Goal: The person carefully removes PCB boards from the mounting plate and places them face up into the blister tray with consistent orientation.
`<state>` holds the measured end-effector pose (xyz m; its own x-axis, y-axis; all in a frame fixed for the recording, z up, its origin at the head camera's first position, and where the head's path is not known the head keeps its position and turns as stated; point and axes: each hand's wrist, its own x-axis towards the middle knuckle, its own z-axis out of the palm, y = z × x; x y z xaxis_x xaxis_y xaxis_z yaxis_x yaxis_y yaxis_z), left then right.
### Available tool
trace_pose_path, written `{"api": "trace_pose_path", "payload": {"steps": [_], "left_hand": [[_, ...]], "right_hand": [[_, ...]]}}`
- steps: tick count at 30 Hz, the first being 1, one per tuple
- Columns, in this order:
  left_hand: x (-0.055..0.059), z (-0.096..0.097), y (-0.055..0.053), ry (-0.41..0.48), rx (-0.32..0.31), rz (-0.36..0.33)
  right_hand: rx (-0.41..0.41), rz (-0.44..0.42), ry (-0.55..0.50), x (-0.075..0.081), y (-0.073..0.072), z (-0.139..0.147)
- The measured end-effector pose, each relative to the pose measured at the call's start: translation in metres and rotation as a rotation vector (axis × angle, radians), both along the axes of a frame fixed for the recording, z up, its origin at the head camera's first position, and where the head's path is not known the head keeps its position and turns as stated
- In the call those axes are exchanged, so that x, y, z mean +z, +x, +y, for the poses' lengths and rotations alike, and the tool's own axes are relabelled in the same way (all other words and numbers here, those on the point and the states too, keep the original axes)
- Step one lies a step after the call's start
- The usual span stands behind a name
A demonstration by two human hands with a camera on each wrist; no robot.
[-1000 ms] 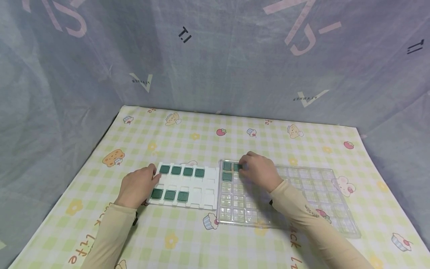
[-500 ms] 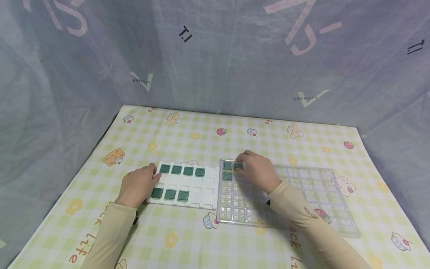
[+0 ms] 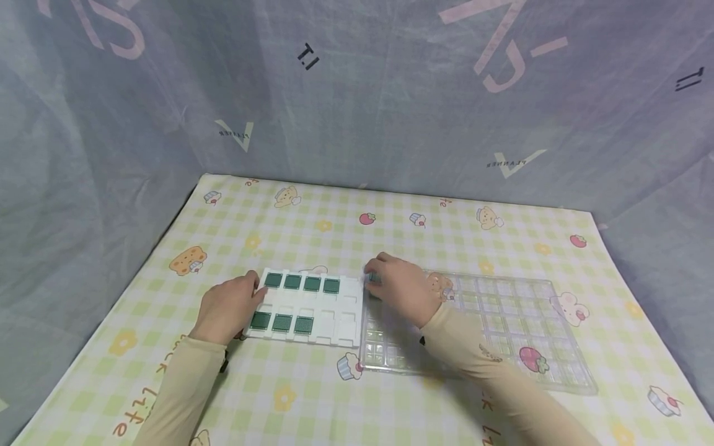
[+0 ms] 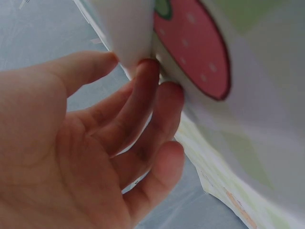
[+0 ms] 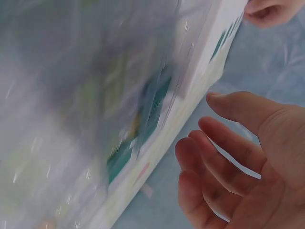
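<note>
Green square boards (image 3: 304,325), seven in number, lie in the pocketed white tray (image 3: 312,302): four in the far row, three in the near row, with vacant pockets at the right-hand end of both. Further green pieces show at the far left corner of the clear tray (image 3: 504,310), which stands just beside the white one on the cloth-covered bench (image 3: 390,409); we cannot count them, as the right hand (image 3: 404,288) covers that area. We find the left hand (image 3: 227,308) at the white tray's outer end, its fingers and thumb pinching the edge. The right hand's fingers are slightly bent and apart from the thumb, with nothing seen between them in the right wrist view. In our judgement, the step in hand is the seating or checking of boards at that corner; which way boards pass between the trays we cannot tell. We judge that the next move calls for the right fingers to meet one board squarely by its edges, without disturbing its neighbours, while the left hand steadies the white tray.
</note>
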<state>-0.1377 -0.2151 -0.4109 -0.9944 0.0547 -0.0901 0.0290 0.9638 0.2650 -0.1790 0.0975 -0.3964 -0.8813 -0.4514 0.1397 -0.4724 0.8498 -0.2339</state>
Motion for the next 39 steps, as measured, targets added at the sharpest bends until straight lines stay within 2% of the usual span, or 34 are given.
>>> {"api": "trace_pose_path", "payload": {"steps": [8,13,20,28,39], "left_hand": [[0.0,0.0,0.001,0.003,-0.003,0.0],[0.0,0.0,0.002,0.005,-0.007,0.004],[0.001,0.001,0.003,0.002,-0.009,0.004],[0.001,0.002,0.002,-0.005,-0.018,0.027],[0.001,0.001,0.004,-0.009,-0.024,0.032]], "right_hand": [[0.064,0.013,-0.014,-0.004,0.002,-0.028],[0.087,-0.024,-0.024,-0.006,0.002,-0.039],[0.079,-0.025,-0.014,-0.013,0.0,-0.047],[0.049,0.014,0.019,-0.013,-0.002,-0.052],[0.053,0.063,0.049,-0.014,-0.002,-0.056]]}}
